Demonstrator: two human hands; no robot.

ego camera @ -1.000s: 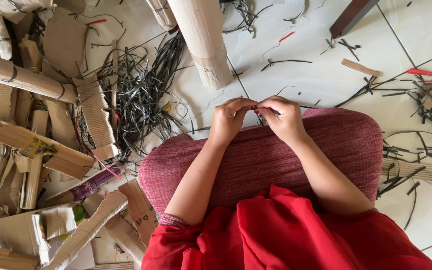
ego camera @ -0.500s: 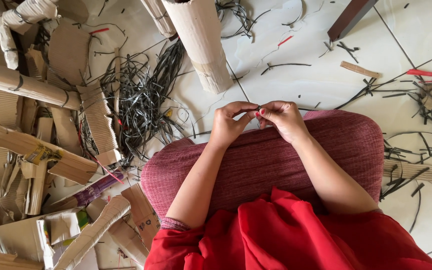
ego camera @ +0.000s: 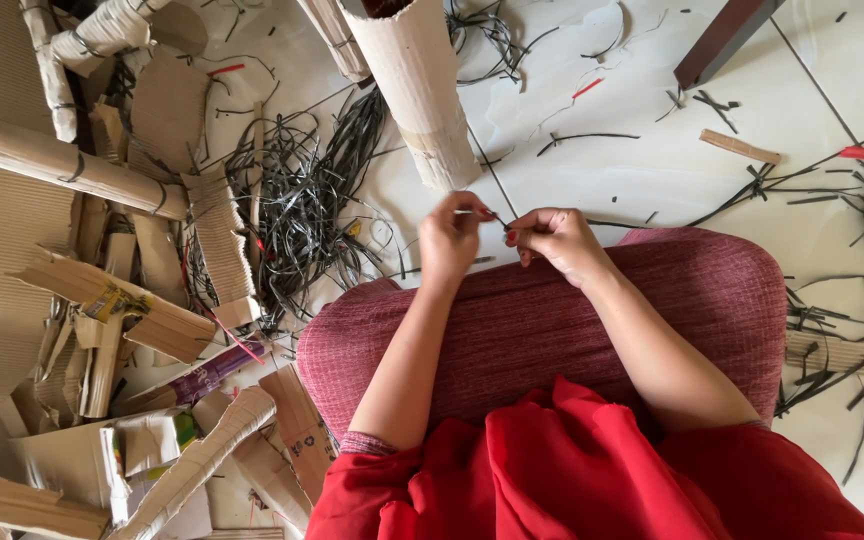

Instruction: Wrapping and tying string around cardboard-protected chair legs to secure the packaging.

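My left hand [ego camera: 449, 237] and my right hand [ego camera: 552, 240] are raised together over my knee, which is covered in maroon cloth [ego camera: 592, 310]. Between their fingertips they pinch a thin dark strip [ego camera: 497, 219], each hand holding one end. The strip is short and mostly hidden by my fingers. Just beyond my hands stands a rolled cardboard tube [ego camera: 415, 85] on the white tiled floor [ego camera: 642, 150].
A tangle of black strips [ego camera: 297, 200] lies left of my hands. Torn and rolled corrugated cardboard [ego camera: 102, 300] is heaped along the left side. More black strips [ego camera: 842, 300] and red scraps are scattered on the right. A dark wooden leg [ego camera: 727, 35] stands at the top right.
My hands have drawn slightly apart, the left lifting up and away from the right, so the thin strip now shows between them. The view has shifted a little to the left.
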